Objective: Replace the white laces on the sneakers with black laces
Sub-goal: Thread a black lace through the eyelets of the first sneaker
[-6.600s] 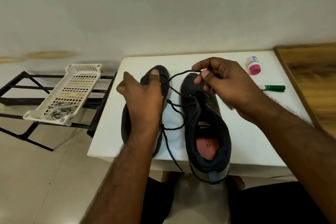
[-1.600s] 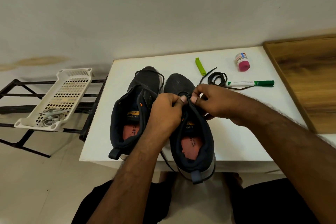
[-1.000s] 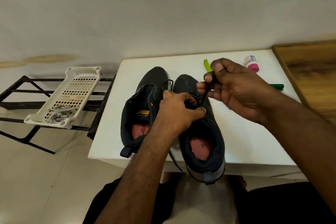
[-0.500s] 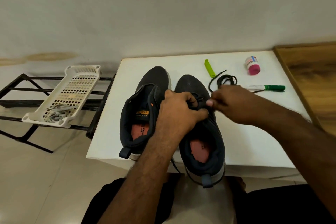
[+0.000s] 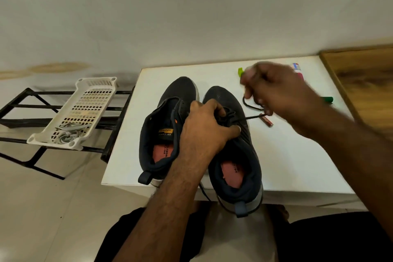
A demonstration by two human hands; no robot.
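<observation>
I have both sneakers toe-to-12 on the tabletop [image 5: 287, 166]. Left hand [image 5: 204, 132] clamps the right sneaker's [image 5: 236, 155] eyelet area, steadying it. Right hand [image 5: 274, 91], at 1 o'clock, blurred, pinches the black lace [image 5: 252, 116], drawing it taut; left sneaker [image 5: 168, 125] unlaced.

Soft even indoor light, faint shadows, right hand [image 5: 274, 91] motion-blurred, wide-angle bending at edges

Bare white surface [image 5: 287, 155] lies open to the right of my right sneaker [image 5: 234, 155]; farther back, a battery [image 5: 267, 121], loose black lace [image 5: 251, 106] and green marker [image 5: 327, 99] crowd it.
</observation>
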